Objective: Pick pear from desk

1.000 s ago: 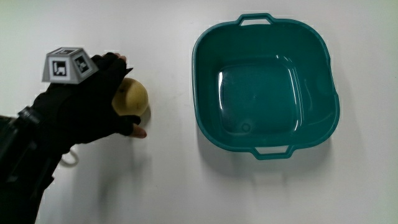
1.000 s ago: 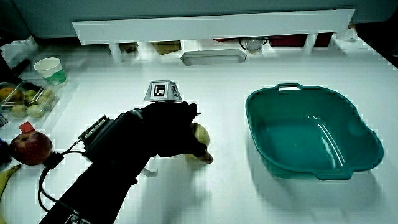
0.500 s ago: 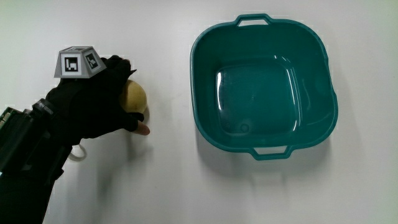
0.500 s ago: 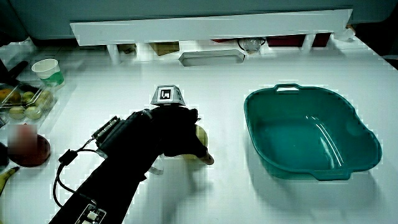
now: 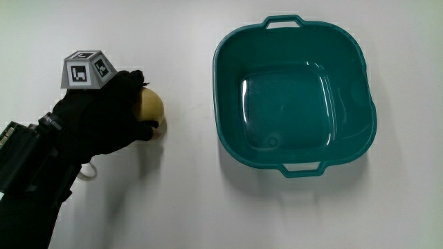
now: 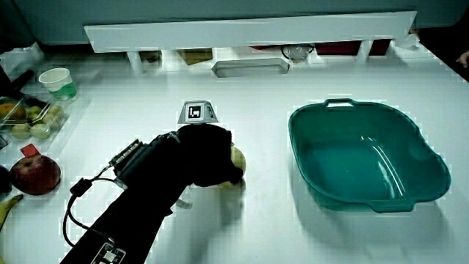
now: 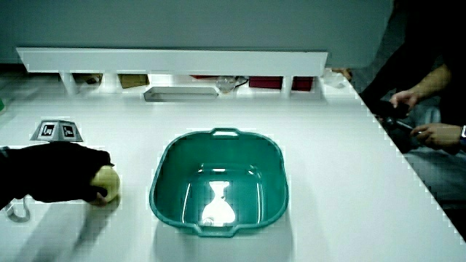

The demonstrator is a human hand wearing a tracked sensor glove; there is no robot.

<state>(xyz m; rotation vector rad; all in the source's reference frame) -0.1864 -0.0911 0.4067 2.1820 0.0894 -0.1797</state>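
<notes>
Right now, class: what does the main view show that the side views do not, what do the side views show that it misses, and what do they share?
Main view only: no extra things. It alone looks straight down into the tub, showing its whole floor.

Side views only: the partition and the tray in front of it appear in both side views. A side view also shows a cup and an apple near the table's edge.

Shared: the hand closed around the pear, the cube on its back, and the tub beside them.
</notes>
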